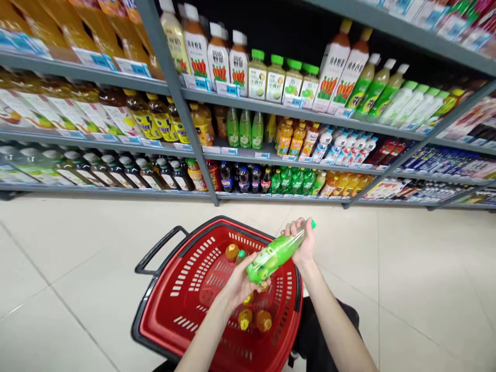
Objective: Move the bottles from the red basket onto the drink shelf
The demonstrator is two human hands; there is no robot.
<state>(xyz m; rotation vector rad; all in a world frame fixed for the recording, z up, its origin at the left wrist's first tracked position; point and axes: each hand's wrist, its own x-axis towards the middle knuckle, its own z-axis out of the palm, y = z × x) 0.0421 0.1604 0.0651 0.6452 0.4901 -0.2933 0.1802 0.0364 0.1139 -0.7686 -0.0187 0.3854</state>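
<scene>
A juice bottle (273, 256) with a green label of apples and a green cap lies tilted across both my hands, its cap end up and to the right. Around its base are the fingers of my left hand (240, 281). My right hand (302, 240) grips it near the neck. Below the bottle is a red shopping basket (163, 315) with black handles. Several bottles stand in it: an amber one (231, 252), a green-capped one (241, 256) partly hidden, and yellow-capped ones (245, 319) near the right side.
Grey shelves (217, 150) full of drinks run along the far side, with price tags on their edges. Green apple-drink bottles (245, 129) stand on a middle shelf. Pale floor tiles (96, 248) surround the basket. Dark clothing (321, 330) shows at the lower right.
</scene>
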